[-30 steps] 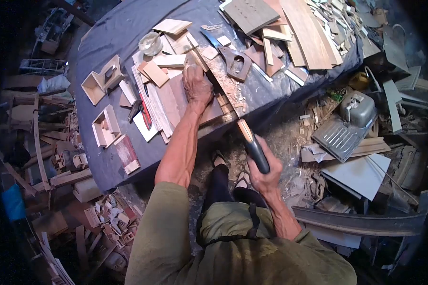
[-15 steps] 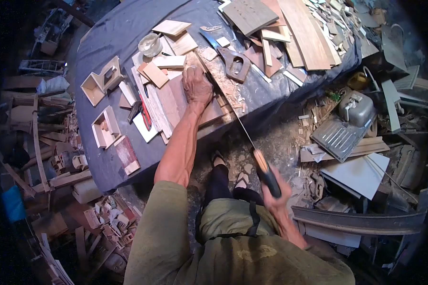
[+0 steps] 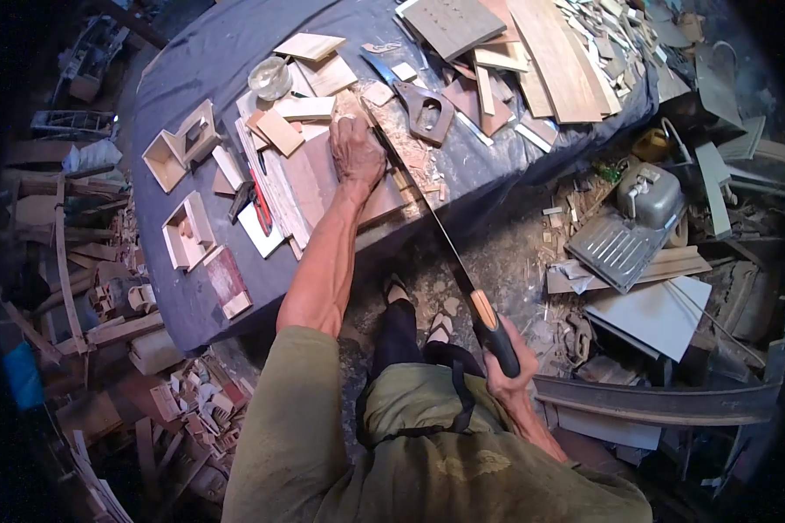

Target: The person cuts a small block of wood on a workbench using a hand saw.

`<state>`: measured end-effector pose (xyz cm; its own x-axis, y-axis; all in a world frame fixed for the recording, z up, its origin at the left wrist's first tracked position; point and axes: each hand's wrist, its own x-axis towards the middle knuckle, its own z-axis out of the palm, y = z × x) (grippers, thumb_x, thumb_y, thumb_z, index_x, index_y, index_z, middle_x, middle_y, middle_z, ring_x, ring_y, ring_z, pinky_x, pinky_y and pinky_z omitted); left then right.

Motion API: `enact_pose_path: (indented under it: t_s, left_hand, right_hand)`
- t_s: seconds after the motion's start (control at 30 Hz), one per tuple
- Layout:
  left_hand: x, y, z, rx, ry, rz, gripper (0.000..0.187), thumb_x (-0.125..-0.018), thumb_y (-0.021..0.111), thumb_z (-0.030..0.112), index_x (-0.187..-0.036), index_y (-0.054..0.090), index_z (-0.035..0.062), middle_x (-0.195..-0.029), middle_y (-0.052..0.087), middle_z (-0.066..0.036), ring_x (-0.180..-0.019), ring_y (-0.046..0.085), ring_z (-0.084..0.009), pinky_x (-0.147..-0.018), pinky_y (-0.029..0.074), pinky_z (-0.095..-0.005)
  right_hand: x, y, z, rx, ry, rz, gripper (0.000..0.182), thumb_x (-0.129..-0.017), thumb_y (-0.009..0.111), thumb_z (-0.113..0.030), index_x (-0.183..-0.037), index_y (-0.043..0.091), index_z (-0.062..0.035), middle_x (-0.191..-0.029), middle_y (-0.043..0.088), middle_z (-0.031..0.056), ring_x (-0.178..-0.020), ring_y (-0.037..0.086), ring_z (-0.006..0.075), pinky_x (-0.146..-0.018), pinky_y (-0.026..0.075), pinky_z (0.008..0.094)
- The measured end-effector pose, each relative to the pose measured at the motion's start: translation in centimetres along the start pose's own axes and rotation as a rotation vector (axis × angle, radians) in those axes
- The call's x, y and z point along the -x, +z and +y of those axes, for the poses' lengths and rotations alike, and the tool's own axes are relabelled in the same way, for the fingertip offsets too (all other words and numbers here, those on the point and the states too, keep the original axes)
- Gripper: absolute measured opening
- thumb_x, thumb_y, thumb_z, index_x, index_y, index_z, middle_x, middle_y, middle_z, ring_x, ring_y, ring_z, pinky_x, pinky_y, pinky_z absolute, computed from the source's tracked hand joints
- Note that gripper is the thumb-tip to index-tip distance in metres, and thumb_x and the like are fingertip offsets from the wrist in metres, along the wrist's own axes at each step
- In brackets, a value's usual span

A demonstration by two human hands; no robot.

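Observation:
My right hand (image 3: 511,364) is wrapped around the black and orange handle of a hand saw (image 3: 449,242). The saw's long blade runs diagonally up to the table's front part, beside my left hand (image 3: 358,155). That hand is closed, knuckles up, its fingers curled down on a narrow piece of wood (image 3: 347,106) close against the blade. Beneath the wrist lies a wider brown board (image 3: 309,179). The fingertips and most of the held wood are hidden. Sawdust (image 3: 410,144) covers the cloth right of the blade.
A second saw with a wooden handle (image 3: 427,115) lies to the right on the cloth-covered table (image 3: 262,318). Small wooden boxes (image 3: 187,231), a red-handled tool (image 3: 261,207) and a glass jar (image 3: 270,78) are at left. Planks (image 3: 558,61) pile up behind; a metal sink (image 3: 615,253) sits at right.
My right hand has drawn the saw slightly back toward my body, down and to the right. My left hand stays on the wood. The whole view has shifted a little.

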<state>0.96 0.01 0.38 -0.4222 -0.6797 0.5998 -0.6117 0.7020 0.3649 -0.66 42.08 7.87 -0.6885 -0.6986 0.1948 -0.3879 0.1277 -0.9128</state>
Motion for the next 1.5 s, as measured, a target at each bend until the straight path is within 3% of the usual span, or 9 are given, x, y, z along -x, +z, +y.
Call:
enact_pose_path:
  t_s: [0.2, 0.43, 0.53, 0.83, 0.97, 1.07, 1.27, 1.37, 1.5]
  left_hand:
    - [-0.1, 0.0, -0.2, 0.009, -0.012, -0.008, 0.010, -0.073, 0.056, 0.001, -0.083, 0.057, 0.0017, -0.092, 0.056, -0.020, -0.097, 0.053, -0.0404, -0.083, 0.044, -0.0496]
    - [0.0, 0.2, 0.0, 0.032, -0.029, 0.003, 0.011, -0.074, 0.055, 0.001, -0.085, 0.057, 0.0011, -0.093, 0.056, -0.020, -0.096, 0.053, -0.0411, -0.085, 0.043, -0.0498]
    - [-0.5, -0.2, 0.0, 0.034, 0.004, 0.023, 0.012, -0.073, 0.055, 0.000, -0.085, 0.057, 0.0009, -0.092, 0.055, -0.020, -0.096, 0.053, -0.0412, -0.085, 0.043, -0.0497]
    - [-0.3, 0.0, 0.1, 0.032, -0.004, -0.009, 0.010, -0.075, 0.054, 0.002, -0.085, 0.057, 0.0008, -0.092, 0.056, -0.020, -0.095, 0.053, -0.0409, -0.084, 0.044, -0.0487]
    - [-0.4, -0.1, 0.1, 0.034, 0.013, 0.001, 0.010, -0.075, 0.054, 0.001, -0.085, 0.057, 0.0010, -0.092, 0.056, -0.020, -0.095, 0.053, -0.0407, -0.084, 0.044, -0.0490]
    - [-0.5, -0.1, 0.1, 0.027, -0.021, -0.012, 0.010, -0.074, 0.054, 0.001, -0.084, 0.057, 0.0014, -0.093, 0.056, -0.020, -0.096, 0.053, -0.0406, -0.084, 0.044, -0.0489]
    - [-0.2, -0.1, 0.0, 0.051, -0.003, -0.010, 0.013, -0.072, 0.056, 0.001, -0.085, 0.057, 0.0020, -0.094, 0.056, -0.020, -0.096, 0.053, -0.0405, -0.084, 0.044, -0.0491]
    - [-0.4, -0.6, 0.4, 0.047, -0.009, -0.031, 0.013, -0.073, 0.056, 0.002, -0.086, 0.057, 0.0015, -0.092, 0.056, -0.020, -0.096, 0.053, -0.0405, -0.084, 0.044, -0.0488]
    - [-0.5, -0.3, 0.3, 0.060, -0.004, 0.005, 0.013, -0.074, 0.055, 0.001, -0.087, 0.058, 0.0002, -0.091, 0.057, -0.021, -0.094, 0.054, -0.0410, -0.083, 0.045, -0.0496]
  right_hand:
    - [-7.5, 4.7, -2.0, -0.126, 0.176, -0.058, 0.055, -0.077, 0.065, 0.001, -0.131, 0.062, -0.0044, -0.082, 0.069, 0.0133, -0.064, 0.064, 0.0138, -0.062, 0.052, 0.0282]
    - [-1.8, 1.5, -1.0, 0.011, 0.044, 0.000, 0.051, -0.078, 0.065, 0.002, -0.129, 0.061, 0.0001, -0.092, 0.071, 0.0138, -0.079, 0.066, 0.0141, -0.073, 0.053, 0.0287]
    - [-7.1, 4.0, -2.3, -0.013, 0.092, -0.071, 0.053, -0.078, 0.064, 0.001, -0.130, 0.062, -0.0012, -0.079, 0.070, 0.0130, -0.068, 0.069, 0.0140, -0.065, 0.053, 0.0267]
    - [-3.1, 1.7, -0.4, 0.090, -0.068, 0.014, 0.050, -0.078, 0.065, 0.002, -0.128, 0.064, -0.0019, -0.084, 0.072, 0.0154, -0.069, 0.069, 0.0143, -0.065, 0.053, 0.0278]
    - [-7.4, 4.3, -2.7, -0.063, 0.106, -0.070, 0.053, -0.078, 0.067, 0.002, -0.130, 0.061, -0.0016, -0.077, 0.065, 0.0100, -0.060, 0.059, 0.0129, -0.060, 0.050, 0.0264]
    - [-2.2, 1.9, -0.3, 0.070, -0.054, 0.022, 0.052, -0.077, 0.067, 0.003, -0.129, 0.062, -0.0014, -0.081, 0.069, 0.0131, -0.071, 0.067, 0.0130, -0.067, 0.052, 0.0266]
    - [-4.4, 2.8, -0.9, 0.022, 0.048, -0.006, 0.053, -0.076, 0.067, 0.003, -0.128, 0.062, 0.0003, -0.086, 0.072, 0.0169, -0.078, 0.071, 0.0159, -0.071, 0.054, 0.0281]
    - [-6.0, 3.5, -1.6, -0.023, 0.191, -0.078, 0.052, -0.076, 0.067, 0.002, -0.128, 0.062, 0.0006, -0.089, 0.073, 0.0182, -0.078, 0.073, 0.0183, -0.071, 0.054, 0.0288]
    - [-0.5, 1.1, 0.0, 0.097, 0.026, -0.010, 0.051, -0.077, 0.067, 0.000, -0.128, 0.063, -0.0010, -0.087, 0.071, 0.0205, -0.072, 0.072, 0.0176, -0.065, 0.053, 0.0288]
